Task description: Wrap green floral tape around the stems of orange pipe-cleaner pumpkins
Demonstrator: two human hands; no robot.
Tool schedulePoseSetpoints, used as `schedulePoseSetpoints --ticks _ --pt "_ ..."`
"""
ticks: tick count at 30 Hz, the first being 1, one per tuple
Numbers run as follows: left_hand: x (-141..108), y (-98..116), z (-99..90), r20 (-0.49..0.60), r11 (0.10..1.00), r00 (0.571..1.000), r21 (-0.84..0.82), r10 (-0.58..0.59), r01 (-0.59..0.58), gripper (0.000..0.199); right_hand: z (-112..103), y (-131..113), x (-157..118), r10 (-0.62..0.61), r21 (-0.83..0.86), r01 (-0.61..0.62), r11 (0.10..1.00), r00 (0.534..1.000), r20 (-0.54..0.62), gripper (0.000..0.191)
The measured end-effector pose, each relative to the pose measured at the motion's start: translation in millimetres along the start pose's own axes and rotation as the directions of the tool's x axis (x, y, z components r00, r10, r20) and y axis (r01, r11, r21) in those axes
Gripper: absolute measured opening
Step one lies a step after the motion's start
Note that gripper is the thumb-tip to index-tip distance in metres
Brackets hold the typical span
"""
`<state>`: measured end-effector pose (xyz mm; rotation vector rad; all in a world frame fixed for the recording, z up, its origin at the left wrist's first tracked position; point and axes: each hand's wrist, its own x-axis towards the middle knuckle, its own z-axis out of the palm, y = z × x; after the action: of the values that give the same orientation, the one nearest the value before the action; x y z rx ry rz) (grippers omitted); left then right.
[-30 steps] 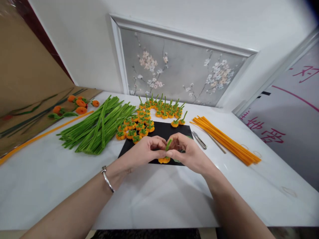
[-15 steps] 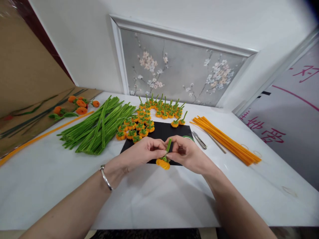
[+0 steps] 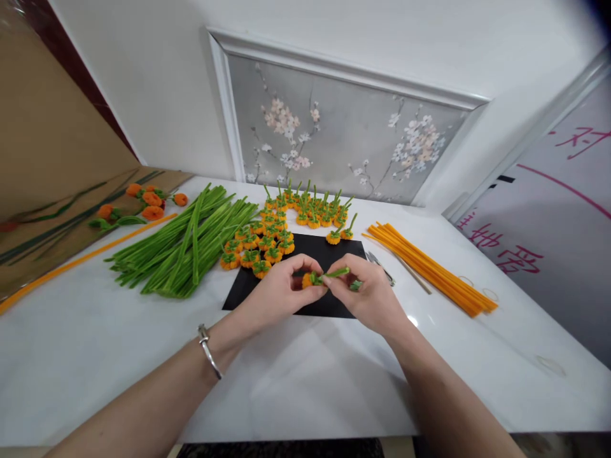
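Observation:
Between my two hands, above the black mat (image 3: 329,253), is a small orange pumpkin-like piece (image 3: 307,280) with a green stem (image 3: 340,272) pointing right. My left hand (image 3: 286,287) has its fingers curled round the orange part. The thumb and forefinger of my right hand (image 3: 365,289) pinch the base of the green stem. Several finished-looking orange pieces with green tops (image 3: 267,242) stand on and behind the mat's left side. Two more, one of them an orange piece (image 3: 333,237), stand at its back right.
A heap of green fuzzy stems (image 3: 184,251) lies at the left and a bundle of orange ones (image 3: 429,270) at the right. Metal snips (image 3: 389,276) lie partly behind my right hand. Orange flowers (image 3: 153,212) rest at the back left on brown wrapping (image 3: 184,178).
The held piece has been raised and turned from upright to sideways, its orange part now toward my left hand and its stem toward the right.

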<state>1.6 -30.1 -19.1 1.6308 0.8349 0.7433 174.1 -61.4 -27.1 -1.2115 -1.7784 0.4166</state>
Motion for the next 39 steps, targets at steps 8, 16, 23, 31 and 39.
schedulePoseSetpoints --ticks 8,16,23,31,39 --pt "-4 3 3.2 0.059 0.922 0.998 -0.383 -0.034 0.054 0.014 -1 1 -1 -0.109 -0.069 0.106 0.992 0.994 -0.027 0.009" --pt "-3 4 3.0 -0.009 0.973 0.998 -0.221 -0.064 0.061 0.023 1 1 -4 -0.247 -0.244 0.237 0.940 0.969 -0.011 0.017" --pt "0 -4 -8.3 0.101 0.977 0.995 -0.208 -0.019 0.040 0.019 -1 0 -4 -0.268 -0.192 0.288 0.938 0.955 0.126 0.023" --pt "2 -4 -9.1 0.026 0.990 0.999 -0.138 -0.018 0.022 0.010 -7 8 -2 -0.239 -0.115 0.261 0.958 0.954 0.179 0.018" --pt "2 -4 -8.8 -0.033 0.977 0.994 0.192 0.100 -0.092 0.016 -9 7 -1 -0.088 -0.078 0.103 0.992 0.981 0.176 0.033"
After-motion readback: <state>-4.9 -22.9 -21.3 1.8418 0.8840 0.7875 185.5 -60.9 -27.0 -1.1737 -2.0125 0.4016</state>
